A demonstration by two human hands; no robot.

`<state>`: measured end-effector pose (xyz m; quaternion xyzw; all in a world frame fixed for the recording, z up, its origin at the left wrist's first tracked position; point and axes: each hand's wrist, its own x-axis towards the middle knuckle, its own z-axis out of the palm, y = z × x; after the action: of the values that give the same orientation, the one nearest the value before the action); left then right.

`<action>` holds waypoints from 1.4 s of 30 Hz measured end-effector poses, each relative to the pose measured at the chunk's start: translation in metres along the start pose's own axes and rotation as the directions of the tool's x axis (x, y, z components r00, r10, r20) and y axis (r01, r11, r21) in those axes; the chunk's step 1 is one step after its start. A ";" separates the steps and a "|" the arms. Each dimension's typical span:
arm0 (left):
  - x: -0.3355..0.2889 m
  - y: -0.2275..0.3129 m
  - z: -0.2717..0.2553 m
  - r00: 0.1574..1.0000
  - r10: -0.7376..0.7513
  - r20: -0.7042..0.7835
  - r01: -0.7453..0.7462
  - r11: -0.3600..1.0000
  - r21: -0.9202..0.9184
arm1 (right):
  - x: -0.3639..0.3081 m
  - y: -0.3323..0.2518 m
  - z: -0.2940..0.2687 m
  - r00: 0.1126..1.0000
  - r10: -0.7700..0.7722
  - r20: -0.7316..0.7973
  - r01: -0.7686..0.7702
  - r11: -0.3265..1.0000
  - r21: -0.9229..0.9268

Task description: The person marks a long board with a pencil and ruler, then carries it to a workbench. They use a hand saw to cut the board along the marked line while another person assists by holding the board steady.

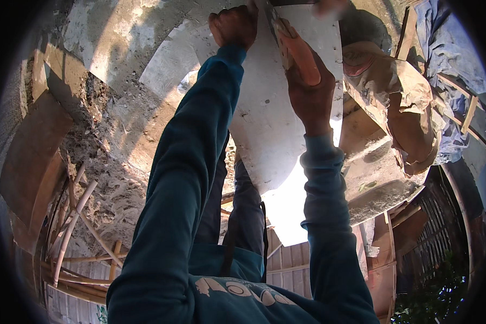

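A handsaw with an orange handle (302,54) is in my right hand (313,94), whose fingers are wrapped round the grip. Its blade points away from me over a pale grey-white board (270,124), and the far end runs out of the picture. My left hand (235,27) is closed at the board's far left side, close beside the blade. Its fingers curl down at the board, and their undersides are hidden. At the top edge, right of the saw, is a blurred shape that looks like another person's hand (329,6).
Right of the board lie torn brown paper sacking (386,81) and a dusty slab (383,189), with blue-grey sheeting (453,48) beyond. Bamboo poles (78,227) and brown panels (32,156) stand at the left. Rubble and dusty ground (105,151) lie between.
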<state>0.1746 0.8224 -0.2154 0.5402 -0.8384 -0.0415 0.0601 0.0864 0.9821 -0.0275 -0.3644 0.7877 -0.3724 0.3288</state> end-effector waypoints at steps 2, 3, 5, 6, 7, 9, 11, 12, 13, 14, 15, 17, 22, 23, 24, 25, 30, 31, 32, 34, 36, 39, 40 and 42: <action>-0.005 -0.010 0.003 1.000 0.023 0.005 -0.023 0.998 0.055 | -0.006 -0.008 0.003 0.996 0.072 0.043 -0.073 0.997 0.022; -0.013 -0.017 0.005 1.000 0.025 0.018 -0.027 0.996 0.081 | -0.039 -0.014 -0.008 0.981 0.180 0.075 -0.185 0.981 0.063; 0.001 -0.035 0.000 0.994 0.019 -0.107 -0.008 0.994 0.106 | -0.107 -0.034 -0.052 0.982 0.112 0.155 -0.146 0.963 0.227; 0.000 -0.038 0.000 0.988 0.021 -0.152 -0.005 0.995 0.100 | -0.138 -0.048 -0.083 0.963 0.170 0.211 -0.217 0.950 0.224; -0.004 -0.028 -0.002 0.997 -0.002 -0.083 0.008 0.998 0.065 | -0.170 -0.062 -0.117 0.940 0.234 0.247 -0.286 0.936 0.205; 0.001 -0.017 -0.015 0.999 -0.031 0.038 0.030 0.999 0.018 | -0.180 -0.060 -0.132 0.947 0.222 0.230 -0.262 0.951 0.161; 0.004 -0.021 -0.016 1.000 -0.015 0.026 0.013 0.998 0.063 | -0.138 -0.027 -0.090 0.966 0.208 0.152 -0.231 0.961 0.154; 0.001 -0.024 -0.018 1.000 -0.007 0.023 0.005 0.996 0.094 | -0.102 -0.016 -0.062 0.973 0.184 0.140 -0.197 0.976 0.088; -0.007 -0.025 -0.019 0.998 -0.028 0.061 0.022 0.996 0.084 | -0.065 -0.009 -0.035 0.978 0.162 0.129 -0.165 0.986 0.010; -0.004 -0.006 -0.012 0.997 -0.020 0.078 0.017 0.999 0.042 | -0.022 0.003 -0.011 0.995 0.087 0.043 -0.085 0.996 -0.037; 0.002 0.001 -0.007 0.995 -0.018 0.094 0.015 0.999 0.028 | -0.007 0.005 -0.007 0.999 0.042 0.017 -0.042 0.999 -0.017; -0.001 -0.012 -0.012 0.996 0.012 0.087 -0.017 0.998 0.064 | -0.007 -0.001 0.003 1.000 -0.003 0.014 0.003 1.000 0.015; 0.003 -0.030 -0.018 0.995 -0.034 0.092 0.026 0.996 0.086 | -0.157 -0.053 -0.105 0.952 0.203 0.228 -0.256 0.939 0.230; 0.005 -0.025 -0.024 0.992 -0.042 0.116 0.034 0.997 0.065 | -0.176 -0.070 -0.126 0.926 0.263 0.272 -0.316 0.933 0.173; 0.002 -0.021 -0.027 0.989 -0.049 0.139 0.043 0.998 0.048 | -0.183 -0.086 -0.142 0.877 0.384 0.289 -0.417 0.907 0.060; 0.005 -0.020 -0.027 0.993 -0.033 0.112 0.024 0.996 0.084 | -0.175 -0.081 -0.137 0.890 0.370 0.267 -0.394 0.918 0.041; 0.000 -0.009 -0.005 0.991 0.099 0.094 -0.111 0.985 0.134 | -0.003 0.009 -0.001 0.998 0.054 0.042 -0.053 0.998 -0.032; 0.006 -0.001 -0.007 0.991 0.085 0.103 -0.095 0.991 0.094 | 0.011 0.011 0.008 1.000 -0.009 -0.012 0.008 0.999 -0.046; 0.005 -0.007 -0.016 0.991 0.043 0.131 -0.053 0.996 0.076 | -0.005 0.006 0.007 0.999 0.050 0.009 -0.050 0.998 -0.029; -0.003 -0.027 -0.025 0.992 -0.011 0.126 0.000 0.996 0.084 | -0.067 -0.016 -0.018 0.983 0.162 0.084 -0.163 0.986 0.014; 0.003 -0.034 -0.015 0.999 -0.015 0.033 0.011 0.993 0.114 | -0.148 -0.037 -0.078 0.952 0.251 0.178 -0.266 0.962 0.066; 0.004 -0.012 -0.028 0.991 -0.028 0.129 0.020 0.998 0.059 | -0.191 -0.078 -0.124 0.911 0.353 0.214 -0.364 0.931 0.010; 0.001 -0.009 -0.028 0.986 -0.051 0.159 0.047 0.998 0.030 | -0.183 -0.071 -0.116 0.928 0.323 0.188 -0.329 0.944 0.000; 0.006 -0.013 -0.023 0.977 -0.090 0.195 0.096 0.995 -0.020 | -0.147 -0.046 -0.085 0.952 0.263 0.158 -0.262 0.965 -0.026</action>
<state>0.1874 0.8112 -0.1939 0.5714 -0.8133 -0.1091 -0.0161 0.1108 1.1112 0.0897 -0.2859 0.8011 -0.2932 0.4365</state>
